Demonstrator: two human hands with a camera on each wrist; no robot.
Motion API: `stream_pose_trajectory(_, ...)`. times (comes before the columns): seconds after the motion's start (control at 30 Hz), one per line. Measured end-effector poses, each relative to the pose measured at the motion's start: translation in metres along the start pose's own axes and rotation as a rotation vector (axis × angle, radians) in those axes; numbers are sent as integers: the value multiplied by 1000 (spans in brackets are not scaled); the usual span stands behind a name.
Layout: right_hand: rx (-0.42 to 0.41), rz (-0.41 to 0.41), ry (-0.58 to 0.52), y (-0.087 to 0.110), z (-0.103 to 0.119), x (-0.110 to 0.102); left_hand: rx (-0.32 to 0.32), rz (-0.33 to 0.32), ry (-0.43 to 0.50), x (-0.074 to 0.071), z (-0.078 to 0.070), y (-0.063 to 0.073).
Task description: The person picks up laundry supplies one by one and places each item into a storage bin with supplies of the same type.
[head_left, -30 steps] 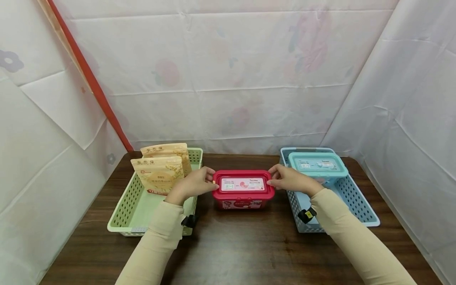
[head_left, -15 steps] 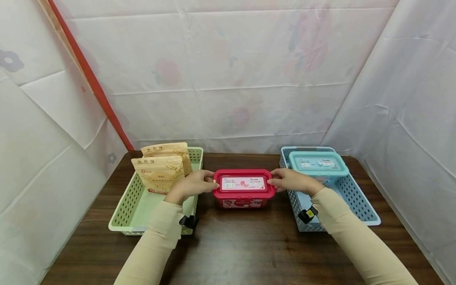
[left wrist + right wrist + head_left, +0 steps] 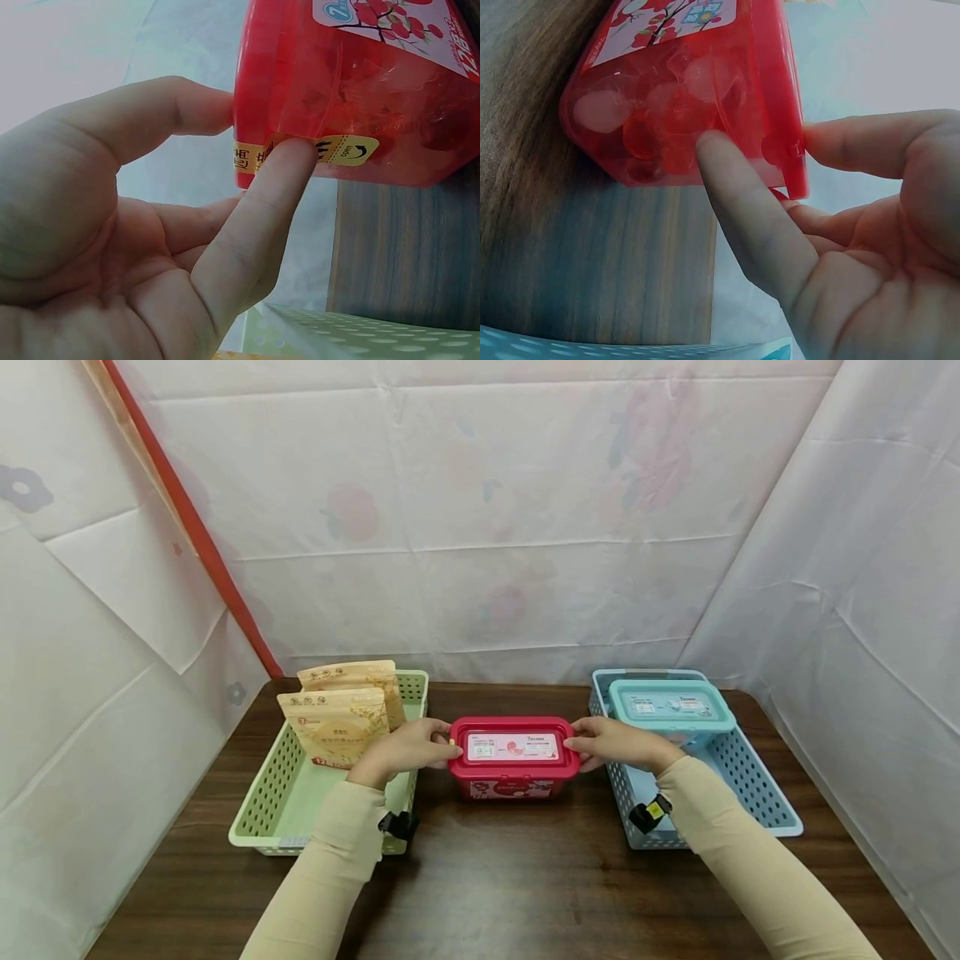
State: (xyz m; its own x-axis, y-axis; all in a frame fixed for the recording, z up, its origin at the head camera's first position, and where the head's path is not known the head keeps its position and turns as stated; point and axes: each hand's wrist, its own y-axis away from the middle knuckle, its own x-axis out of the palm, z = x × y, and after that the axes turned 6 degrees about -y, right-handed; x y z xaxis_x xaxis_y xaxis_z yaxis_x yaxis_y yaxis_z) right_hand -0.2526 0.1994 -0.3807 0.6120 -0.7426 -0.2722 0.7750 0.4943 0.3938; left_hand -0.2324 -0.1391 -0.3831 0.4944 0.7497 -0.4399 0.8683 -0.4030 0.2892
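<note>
A red lidded plastic tub [image 3: 513, 770] sits on the dark wooden table between my hands, its label facing up. Rounded pods [image 3: 660, 127] show through its translucent wall in the right wrist view. My left hand [image 3: 405, 748] grips the tub's left end, thumb on the lid and index finger on the side wall, beside a yellow seal sticker [image 3: 349, 150] marked "open". At the opposite end, my right hand [image 3: 621, 743] holds the tub likewise, its thumb at the lid's edge and index finger against the wall. The lid is on.
To the left, a green perforated basket [image 3: 307, 806] holds two yellow stand-up pouches [image 3: 337, 728]. A blue basket [image 3: 753, 781] on the right contains a teal lidded tub [image 3: 671, 703]. Wooden table [image 3: 510, 885] lies in front of the red tub, and white curtains enclose the back and sides.
</note>
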Motion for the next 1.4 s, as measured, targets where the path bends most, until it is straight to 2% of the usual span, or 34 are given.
stream_pose_trajectory(0.33,12,7,-37,-1,-2,1,-19,-2,-58,3,-2,2)
stream_pose_trajectory(0.53,4,43,-75,0,-3,3,-42,6,-94,3,-2,2)
stream_pose_trajectory(0.73,8,56,-136,-1,-6,4,-54,24,-48,6,-1,1)
stream_pose_trajectory(0.97,22,36,-167,-4,-8,4,-33,27,35,10,2,-4)
stream_pose_trajectory(1.4,-4,28,-167,-4,-8,6,-42,17,72,11,3,-6)
